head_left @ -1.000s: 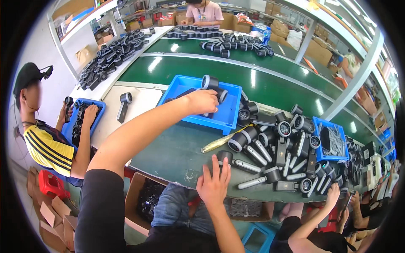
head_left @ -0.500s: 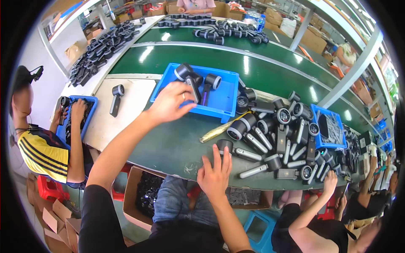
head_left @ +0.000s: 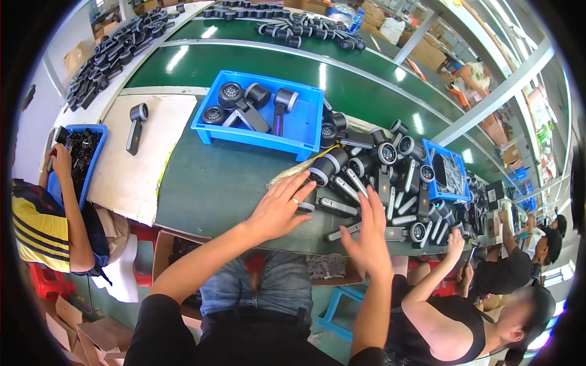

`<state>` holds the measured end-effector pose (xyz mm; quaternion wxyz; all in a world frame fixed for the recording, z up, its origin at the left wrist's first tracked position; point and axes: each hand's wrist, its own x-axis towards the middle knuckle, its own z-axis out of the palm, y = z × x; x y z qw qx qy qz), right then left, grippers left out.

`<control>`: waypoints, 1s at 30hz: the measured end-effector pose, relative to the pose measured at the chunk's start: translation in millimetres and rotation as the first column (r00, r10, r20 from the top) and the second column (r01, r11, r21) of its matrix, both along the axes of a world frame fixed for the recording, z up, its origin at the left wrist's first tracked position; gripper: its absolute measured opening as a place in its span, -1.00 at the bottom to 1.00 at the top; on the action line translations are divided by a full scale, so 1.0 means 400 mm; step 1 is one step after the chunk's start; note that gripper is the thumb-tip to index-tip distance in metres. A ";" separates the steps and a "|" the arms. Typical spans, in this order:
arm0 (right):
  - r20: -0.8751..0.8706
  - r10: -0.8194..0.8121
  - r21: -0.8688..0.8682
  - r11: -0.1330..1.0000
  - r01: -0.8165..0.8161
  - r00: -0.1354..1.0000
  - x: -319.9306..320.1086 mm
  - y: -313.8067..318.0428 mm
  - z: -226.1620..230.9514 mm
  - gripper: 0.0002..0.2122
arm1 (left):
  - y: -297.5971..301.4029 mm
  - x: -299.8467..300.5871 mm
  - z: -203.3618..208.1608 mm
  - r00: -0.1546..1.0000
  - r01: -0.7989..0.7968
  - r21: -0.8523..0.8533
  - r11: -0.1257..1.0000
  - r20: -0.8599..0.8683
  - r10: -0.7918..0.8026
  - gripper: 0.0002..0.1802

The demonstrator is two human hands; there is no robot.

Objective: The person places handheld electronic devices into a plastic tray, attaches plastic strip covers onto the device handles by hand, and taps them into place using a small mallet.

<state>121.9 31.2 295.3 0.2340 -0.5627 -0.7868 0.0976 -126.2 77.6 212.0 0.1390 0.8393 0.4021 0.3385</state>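
My left hand (head_left: 274,208) reaches over the near left edge of a pile of black handheld fans (head_left: 383,177). Its fingers are spread above one fan (head_left: 337,206), whose round head they partly cover; whether they touch it cannot be made out. To the right, my right hand (head_left: 370,245) hovers at the pile's front edge with fingers apart and nothing in them. A fan with a grey-edged handle (head_left: 343,232) lies beside its thumb. Beyond my left hand stands a blue bin (head_left: 256,144) with several fans (head_left: 249,116) inside, on its left and middle.
A single fan (head_left: 135,127) lies on a pale board (head_left: 165,131) at left. A second blue bin (head_left: 448,196) stands right of the pile. Green conveyor belts (head_left: 244,64) run behind. Co-workers sit on both sides; one person's hand (head_left: 455,245) is at the pile's right end.
My left hand has left the blue bin, where the fan it was at now lies, and has come right and nearer to the pile. My right hand has shifted right, off the fan's head.
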 end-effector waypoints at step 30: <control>0.151 0.116 -0.205 0.975 -0.084 0.982 0.036 0.212 0.195 -0.45 | 0.177 -0.356 -0.035 0.755 -0.653 0.330 0.682 0.209 0.622 -0.53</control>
